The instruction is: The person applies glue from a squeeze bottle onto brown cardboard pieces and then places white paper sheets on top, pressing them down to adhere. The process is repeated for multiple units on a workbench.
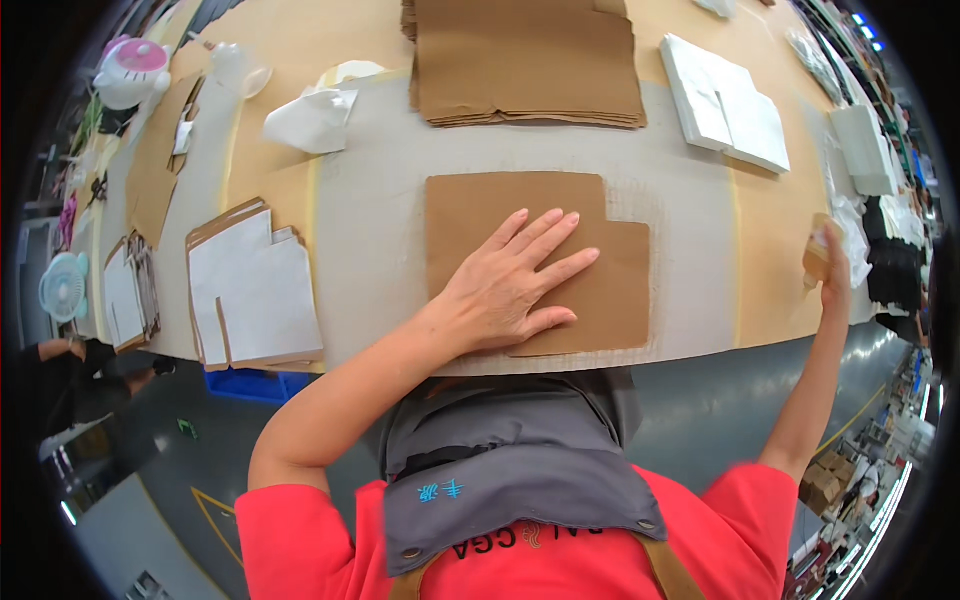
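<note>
A flat brown cardboard piece (615, 275) with a notched upper right corner lies on the grey mat near the table's front edge. My left hand (510, 285) presses flat on it, fingers spread. Far out at the right edge of the table, my right hand (833, 268) grips a small brown object (816, 262), seemingly a bottle or brush; its exact kind is unclear.
A stack of brown cardboard sheets (525, 60) lies at the back centre. White folded pieces (725, 105) sit at the back right, a pile of white-faced cutouts (255, 290) at the left, crumpled white paper (312, 118) behind it. A small fan (63, 287) stands far left.
</note>
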Tool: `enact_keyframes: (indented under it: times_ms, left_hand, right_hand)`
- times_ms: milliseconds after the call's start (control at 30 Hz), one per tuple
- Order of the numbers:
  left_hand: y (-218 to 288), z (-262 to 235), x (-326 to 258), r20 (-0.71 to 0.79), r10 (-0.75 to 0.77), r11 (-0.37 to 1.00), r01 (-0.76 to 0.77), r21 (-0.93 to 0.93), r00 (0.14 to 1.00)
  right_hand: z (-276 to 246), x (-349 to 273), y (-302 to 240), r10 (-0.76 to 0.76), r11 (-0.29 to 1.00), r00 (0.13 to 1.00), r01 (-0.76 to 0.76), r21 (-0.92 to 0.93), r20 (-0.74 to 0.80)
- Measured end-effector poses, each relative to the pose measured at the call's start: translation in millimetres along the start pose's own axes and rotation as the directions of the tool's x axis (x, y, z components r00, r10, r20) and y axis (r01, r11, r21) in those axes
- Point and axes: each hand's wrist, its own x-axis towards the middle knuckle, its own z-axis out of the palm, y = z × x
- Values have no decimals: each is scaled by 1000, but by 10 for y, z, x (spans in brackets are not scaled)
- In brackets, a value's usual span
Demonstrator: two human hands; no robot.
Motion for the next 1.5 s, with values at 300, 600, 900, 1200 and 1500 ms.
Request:
enact_keyframes:
  times_ms: [300, 600, 900, 1200, 1500]
  left_hand:
    - [-390, -222, -421, -273, -344, 895, 402, 194, 898]
    - [-39, -168, -1152, -436, -437, 897, 344, -278, 787]
    - [-37, -139, -1086, -499, -433, 894, 427, -134, 751]
    - [-24, -150, -1097, -470, -481, 872, 462, -164, 740]
    - [-33, -177, -1073, -477, -460, 883, 443, -156, 749]
  right_hand:
    - [1581, -1800, -461, -341, 439, 895, -119, 891, 288]
    - [3368, -2524, -849, -571, 700, 820, 451, 554, 53]
    - [4027, -2421, -880, -741, 670, 621, 666, 326, 256]
    - [4107, -2364, -885, -797, 603, 539, 741, 297, 273]
    - [3756, -2268, -708, -825, 563, 528, 800, 209, 201]
